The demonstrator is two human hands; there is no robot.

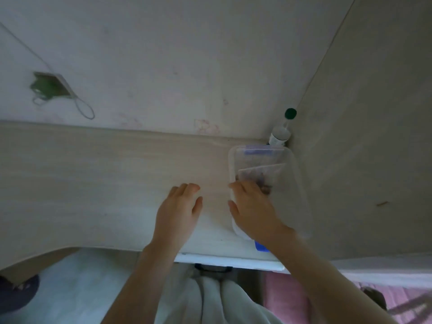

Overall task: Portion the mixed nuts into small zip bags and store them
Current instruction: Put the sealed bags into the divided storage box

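The right hand [253, 208] is reaching into a clear plastic container [293, 167], its thumb sticking out to the left over the near rim and its fingers lying across a zip bag of mixed nuts [258, 174]. The fingertips are blurring into the bag, so I cannot tell whether they are pinching it or only touching it. The left hand [180, 206] is resting palm down on the desk [93, 174] just beside the container, apart from it, with its fingers relaxed and slightly spread and nothing in them. The bag of nuts is leaning inside the container, toward its near half, with dark nuts showing through the plastic by the right fingers. A blue strip [257, 152] is showing at the far end of the container; what it belongs to is too blurred to tell. A blue piece [261, 247] is peeking out under the right wrist at the container's near end. The container is sitting at the right end of the pale wood desk, close against a side panel [374, 136]. Behind it, in the corner, a small bottle [279, 135] with a dark green cap [290, 113] is standing. On the wall [187, 54] at the far left, green wires [44, 87] are hanging out of a square opening. Below the desk edge, white clothing [210, 300] is covering the person's lap, with pink fabric [287, 295] to its right.
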